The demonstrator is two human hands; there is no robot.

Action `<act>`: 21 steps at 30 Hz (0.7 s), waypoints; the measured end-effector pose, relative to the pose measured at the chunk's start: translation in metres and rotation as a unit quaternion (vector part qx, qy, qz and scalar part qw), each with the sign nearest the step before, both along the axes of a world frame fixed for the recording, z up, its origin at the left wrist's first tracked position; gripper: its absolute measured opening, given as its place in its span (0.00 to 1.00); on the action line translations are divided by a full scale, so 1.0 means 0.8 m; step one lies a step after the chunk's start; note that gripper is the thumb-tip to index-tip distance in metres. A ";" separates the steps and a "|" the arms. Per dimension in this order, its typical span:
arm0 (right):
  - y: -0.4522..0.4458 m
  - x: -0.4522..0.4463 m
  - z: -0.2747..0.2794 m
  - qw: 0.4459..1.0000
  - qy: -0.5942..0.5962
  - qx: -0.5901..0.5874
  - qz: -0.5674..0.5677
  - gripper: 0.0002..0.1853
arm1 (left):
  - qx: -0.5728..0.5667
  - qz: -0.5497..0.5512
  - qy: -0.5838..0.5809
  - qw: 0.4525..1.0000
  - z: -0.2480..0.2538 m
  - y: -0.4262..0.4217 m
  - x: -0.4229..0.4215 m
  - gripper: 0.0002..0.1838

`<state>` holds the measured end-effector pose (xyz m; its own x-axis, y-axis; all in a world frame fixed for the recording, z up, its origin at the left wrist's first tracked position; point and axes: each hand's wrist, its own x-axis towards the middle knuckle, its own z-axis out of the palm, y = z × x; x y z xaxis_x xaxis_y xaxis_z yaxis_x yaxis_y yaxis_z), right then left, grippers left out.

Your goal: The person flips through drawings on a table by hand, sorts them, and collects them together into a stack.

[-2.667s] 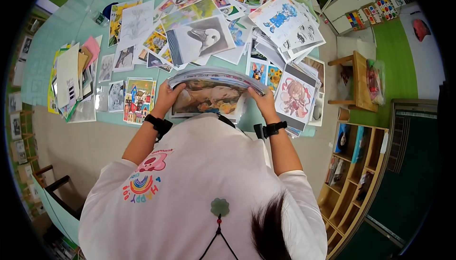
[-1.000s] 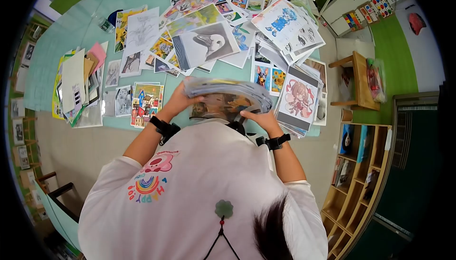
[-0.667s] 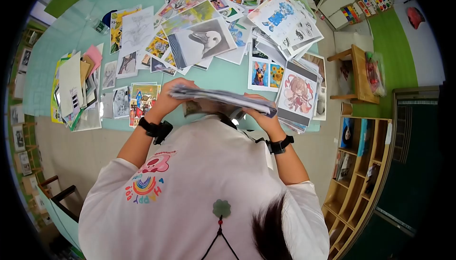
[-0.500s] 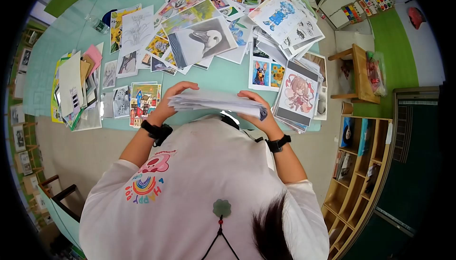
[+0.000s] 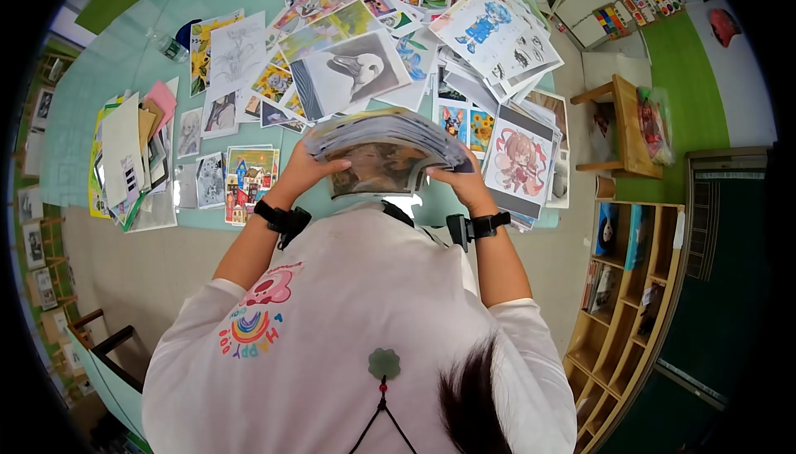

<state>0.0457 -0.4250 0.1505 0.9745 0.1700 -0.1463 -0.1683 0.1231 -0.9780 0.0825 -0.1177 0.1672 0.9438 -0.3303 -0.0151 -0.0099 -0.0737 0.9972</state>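
Between my two hands is a thick stack of paper prints (image 5: 385,168), bowed upward in the middle, with a dark painted picture on the side facing me. My left hand (image 5: 308,168) grips its left end, thumb on the facing sheet. My right hand (image 5: 466,182) holds the right end the same way, its thumb near the lower corner. The fingers behind the stack are hidden. Just beyond it lies a grey drawing of a duck's head (image 5: 352,72). A colourful house picture (image 5: 250,182) lies left of my left hand, and a pink cartoon-girl print (image 5: 520,155) right of my right hand.
Prints and drawings cover much of the glass table (image 5: 108,139). A pile of papers and folders (image 5: 133,160) sits at the left, near a plastic bottle (image 5: 170,46). To the right stand a wooden chair (image 5: 618,122) and a wooden shelf (image 5: 634,313).
The stack has tipped from nearly flat to upright and now bows, showing its painted face. My hands have shifted their hold to its two ends, thumbs towards me.
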 end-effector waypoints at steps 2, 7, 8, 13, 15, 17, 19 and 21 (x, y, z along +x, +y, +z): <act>0.001 0.002 -0.007 0.998 -0.048 -0.040 0.029 0.21 | 0.041 -0.001 -0.021 0.999 0.004 -0.006 -0.003 0.23; -0.004 -0.009 -0.006 0.997 -0.022 -0.062 0.035 0.18 | 0.062 0.016 -0.002 0.998 -0.002 0.003 -0.007 0.15; -0.001 -0.013 -0.012 0.997 -0.005 -0.077 0.029 0.20 | 0.075 0.022 -0.026 0.997 -0.003 0.001 -0.011 0.13; 0.002 -0.023 -0.037 0.981 0.009 -0.192 0.012 0.30 | -0.032 0.149 -0.012 0.988 0.016 -0.016 -0.006 0.13; -0.003 -0.030 -0.050 0.984 0.009 -0.178 -0.016 0.32 | -0.091 0.181 0.012 0.979 0.025 -0.006 0.006 0.14; -0.011 -0.031 -0.064 0.996 0.076 -0.031 -0.044 0.33 | -0.196 0.218 0.025 0.956 0.041 -0.008 0.014 0.15; -0.011 -0.031 -0.056 0.983 0.119 0.122 -0.063 0.34 | -0.267 0.240 0.058 0.931 0.042 -0.004 0.019 0.19; -0.003 -0.027 -0.048 0.959 0.078 0.262 -0.075 0.33 | -0.336 0.218 0.114 0.909 0.034 -0.004 0.025 0.19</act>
